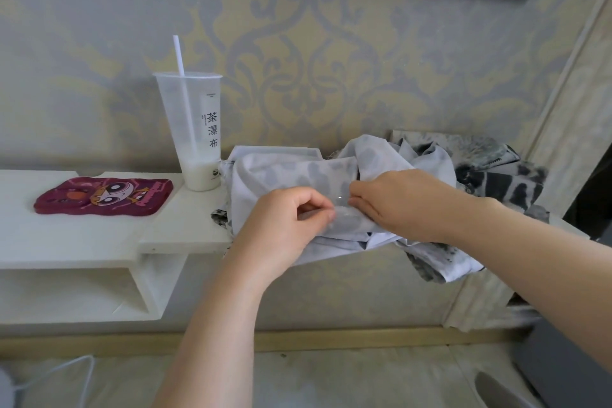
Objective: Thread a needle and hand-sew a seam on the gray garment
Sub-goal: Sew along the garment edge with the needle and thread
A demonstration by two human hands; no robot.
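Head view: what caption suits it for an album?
Over the gray garment, the left hand and right hand pinch a clear item, beside a cup.

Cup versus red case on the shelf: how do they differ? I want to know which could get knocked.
The cup stands upright and tall; the case lies flat and low. The cup is translucent, with a straw and a little white liquid at the bottom; the case is opaque dark red with a cartoon figure. The cup stands right beside the garment; the case lies farther left. Both rest on the white shelf.
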